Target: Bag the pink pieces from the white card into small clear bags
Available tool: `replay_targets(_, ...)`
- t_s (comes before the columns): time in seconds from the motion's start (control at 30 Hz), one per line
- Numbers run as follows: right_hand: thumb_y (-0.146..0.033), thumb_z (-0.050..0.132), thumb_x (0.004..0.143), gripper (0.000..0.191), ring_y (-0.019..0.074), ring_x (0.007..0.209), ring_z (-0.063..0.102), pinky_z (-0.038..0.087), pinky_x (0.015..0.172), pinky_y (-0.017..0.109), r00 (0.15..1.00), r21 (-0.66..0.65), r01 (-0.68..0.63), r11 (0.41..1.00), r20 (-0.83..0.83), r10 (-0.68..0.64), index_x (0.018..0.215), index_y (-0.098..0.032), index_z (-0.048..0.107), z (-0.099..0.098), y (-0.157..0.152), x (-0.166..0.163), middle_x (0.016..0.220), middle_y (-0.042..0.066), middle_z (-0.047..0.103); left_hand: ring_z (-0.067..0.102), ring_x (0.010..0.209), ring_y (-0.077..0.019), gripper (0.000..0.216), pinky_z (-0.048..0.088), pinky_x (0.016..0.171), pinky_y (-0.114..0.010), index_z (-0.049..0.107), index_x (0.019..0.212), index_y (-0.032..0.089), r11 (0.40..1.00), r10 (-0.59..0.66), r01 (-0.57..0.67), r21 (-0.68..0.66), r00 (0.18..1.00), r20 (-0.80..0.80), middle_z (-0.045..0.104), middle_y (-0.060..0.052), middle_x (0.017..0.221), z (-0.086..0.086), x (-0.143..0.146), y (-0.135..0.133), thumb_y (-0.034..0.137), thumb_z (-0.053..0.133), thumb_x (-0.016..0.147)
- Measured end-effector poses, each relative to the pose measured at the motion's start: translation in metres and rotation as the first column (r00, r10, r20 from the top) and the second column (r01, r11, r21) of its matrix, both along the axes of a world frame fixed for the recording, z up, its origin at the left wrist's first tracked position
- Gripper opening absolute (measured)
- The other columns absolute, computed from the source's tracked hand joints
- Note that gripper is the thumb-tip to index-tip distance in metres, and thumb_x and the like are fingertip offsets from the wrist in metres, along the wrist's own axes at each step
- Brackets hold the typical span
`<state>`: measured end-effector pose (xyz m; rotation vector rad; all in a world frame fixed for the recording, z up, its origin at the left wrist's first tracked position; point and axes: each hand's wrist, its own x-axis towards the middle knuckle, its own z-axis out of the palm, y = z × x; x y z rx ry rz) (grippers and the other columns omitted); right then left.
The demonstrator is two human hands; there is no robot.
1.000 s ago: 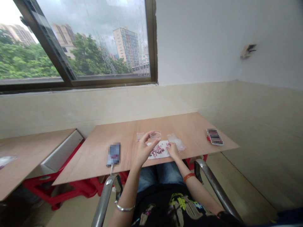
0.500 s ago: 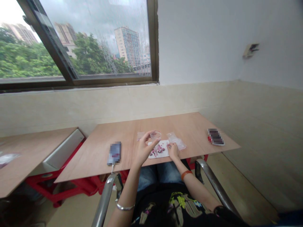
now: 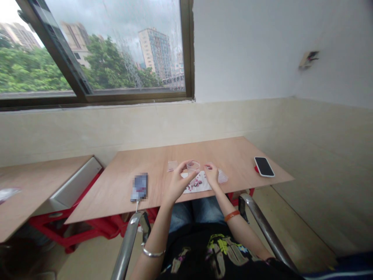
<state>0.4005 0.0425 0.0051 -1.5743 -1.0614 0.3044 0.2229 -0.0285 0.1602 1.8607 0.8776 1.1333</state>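
Head view: two bare hands over a spread of small pink and dark bits

Nearest me are the seated person's black patterned shirt (image 3: 215,256) and a metal chair arm (image 3: 128,245) on either side. A silver bangle (image 3: 153,253) circles the left wrist, an orange band (image 3: 232,216) the right. Their left hand (image 3: 176,182) holds a clear round thing (image 3: 193,168) between thumb and fingers, raised over a white sheet (image 3: 205,186); ring or cup, I can't tell. Scattered on that sheet lie the pink and dark bits (image 3: 198,182). Above its right end, the right hand (image 3: 212,175) has its fingertips drawn close; whether they pinch anything, I can't make out. Just beside that hand lies a clear bag (image 3: 223,176); a smaller bag (image 3: 172,166) sits past the left hand. Toward the table's (image 3: 157,159) right edge rests a white-edged phone (image 3: 264,167). Beyond rise the wall (image 3: 247,50) and, outside the window (image 3: 189,50), green trees (image 3: 105,64) and a tall building (image 3: 155,52)
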Motion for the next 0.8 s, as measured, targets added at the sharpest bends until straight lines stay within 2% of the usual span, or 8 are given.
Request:
replay_targets(0.07,-0.033,0.053,0.084,0.026,0.0181,0.086,0.062,0.049,0.079,0.028,0.999,0.084,-0.031,0.996,-0.038,0.035,0.093,-0.012,0.066,0.033,-0.005,0.0,0.095,0.01,0.068,0.061,0.107,-0.0224,0.035,0.045,0.096,-0.039,0.063,0.11,0.018,1.0,0.012,-0.012,-0.011,1.0,-0.007,0.067,-0.01,0.113,-0.001,0.001,0.0,0.034,0.067,0.08)
replay_targets(0.13,-0.038,0.058,0.082,0.028,0.0184,0.082,0.062,0.049,0.074,0.029,0.974,0.253,-0.137,0.958,-0.14,0.177,0.089,-0.013,0.067,0.068,-0.014,0.0,0.092,0.01,0.069,0.061,0.105,-0.0221,0.034,0.045,0.096,-0.038,0.064,0.108,0.018,0.999,0.037,-0.038,-0.011,0.999,-0.013,0.068,-0.009,0.111,-0.001,0.002,0.001,0.034,0.068,0.079)
replay_targets(0.2,-0.041,0.063,0.08,0.028,0.0172,0.076,0.061,0.047,0.067,0.027,0.946,0.311,-0.215,0.926,-0.168,0.276,0.088,-0.015,0.068,0.1,-0.028,-0.001,0.087,0.007,0.069,0.061,0.103,-0.0216,0.032,0.045,0.095,-0.037,0.065,0.106,0.018,0.998,0.058,-0.058,0.001,0.998,-0.017,0.068,-0.009,0.108,-0.003,0.003,0.002,0.033,0.069,0.078)
replay_targets(0.37,-0.04,0.067,0.079,0.023,0.0161,0.077,0.061,0.045,0.065,0.025,0.896,0.33,-0.404,0.853,-0.048,0.442,0.083,-0.017,0.069,0.142,-0.059,-0.006,0.085,0.005,0.068,0.061,0.103,-0.0217,0.035,0.045,0.093,-0.036,0.065,0.108,0.02,0.998,0.063,-0.063,0.002,0.997,-0.037,0.068,-0.008,0.109,-0.007,0.004,0.004,0.035,0.07,0.077)
replay_targets(0.5,-0.041,0.065,0.081,0.024,0.0158,0.081,0.061,0.045,0.066,0.025,0.806,0.213,-0.589,0.779,0.087,0.586,0.085,-0.018,0.072,0.149,-0.069,-0.012,0.09,0.006,0.068,0.061,0.102,-0.0219,0.036,0.044,0.092,-0.037,0.064,0.11,0.02,0.999,0.034,-0.034,-0.011,0.998,-0.046,0.068,-0.008,0.111,-0.009,0.002,0.006,0.037,0.068,0.078)
replay_targets(0.6,-0.042,0.064,0.082,0.027,0.0157,0.081,0.061,0.045,0.065,0.025,0.824,0.209,-0.562,0.801,0.049,0.565,0.091,-0.018,0.071,0.144,-0.063,-0.011,0.095,0.007,0.068,0.06,0.104,-0.0224,0.037,0.043,0.094,-0.038,0.063,0.11,0.019,0.999,0.047,-0.048,-0.02,0.998,-0.049,0.068,-0.009,0.111,-0.008,0.0,0.006,0.037,0.068,0.078)
replay_targets(0.73,-0.04,0.058,0.086,0.027,0.0167,0.08,0.062,0.047,0.07,0.026,0.882,0.21,-0.454,0.866,-0.031,0.47,0.093,-0.016,0.069,0.109,-0.036,0.0,0.092,0.007,0.07,0.06,0.105,-0.0227,0.036,0.042,0.096,-0.039,0.064,0.108,0.018,0.996,0.079,-0.081,-0.04,0.996,-0.05,0.068,-0.01,0.111,-0.007,-0.003,0.006,0.036,0.068,0.078)
replay_targets(0.8,-0.034,0.06,0.084,0.022,0.0172,0.079,0.063,0.048,0.072,0.027,0.92,0.043,-0.392,0.919,0.017,0.392,0.091,-0.015,0.069,0.08,-0.021,0.008,0.09,0.007,0.071,0.061,0.104,-0.0227,0.035,0.043,0.096,-0.039,0.064,0.107,0.017,0.996,0.073,-0.075,-0.044,0.997,-0.041,0.068,-0.01,0.11,-0.006,-0.003,0.006,0.036,0.068,0.078)
